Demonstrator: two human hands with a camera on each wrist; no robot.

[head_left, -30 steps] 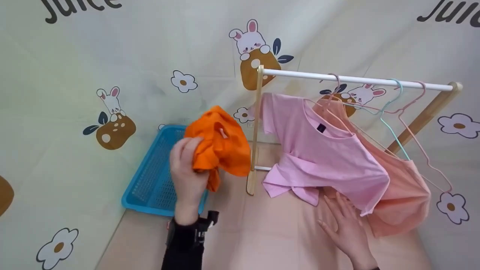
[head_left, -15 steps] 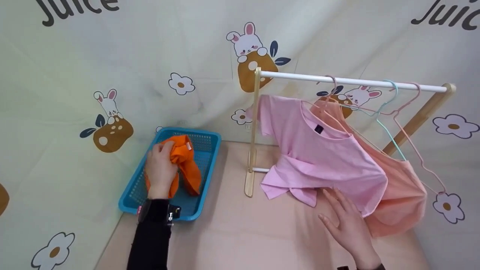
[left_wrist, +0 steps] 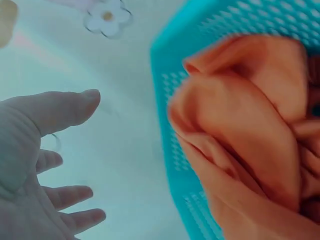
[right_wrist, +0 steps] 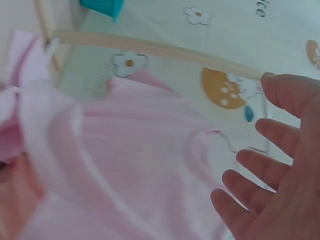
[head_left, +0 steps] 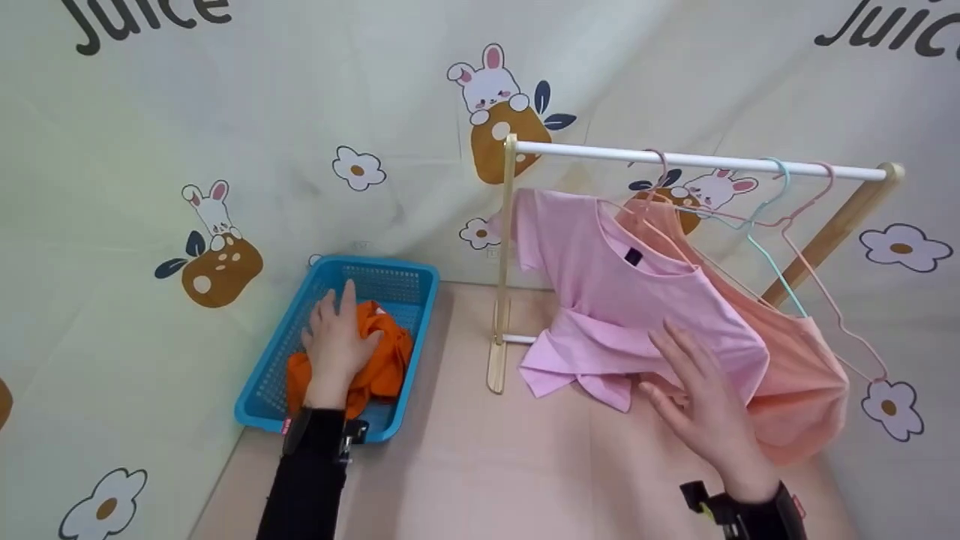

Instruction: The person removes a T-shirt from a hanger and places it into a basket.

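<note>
An orange garment (head_left: 386,352) lies crumpled in the blue plastic basket (head_left: 426,315) on the left. Above it is my left hand (head_left: 336,341), fingers spread, holding nothing; the left wrist view shows the thumb and fingers apart from the orange cloth (left_wrist: 240,130). My right hand (head_left: 709,409) is raised with fingers extended in front of a pink T-shirt (head_left: 630,300) on a hanger, and it grips nothing. In the right wrist view the pink cloth (right_wrist: 135,150) spreads beside the fingers. Behind the T-shirt hangs a peach garment (head_left: 806,390).
A small rack with a white rail (head_left: 600,152) and wooden legs (head_left: 502,300) stands at the right. Further along the rail hang a mint hanger (head_left: 776,266) and a pink hanger (head_left: 840,315). A printed sheet (head_left: 300,90) forms the backdrop behind the pale tabletop (head_left: 480,465).
My left hand carried the orange garment left into the basket and let go of it, its fingers now spread. The right hand has lifted slightly in front of the pink T-shirt.
</note>
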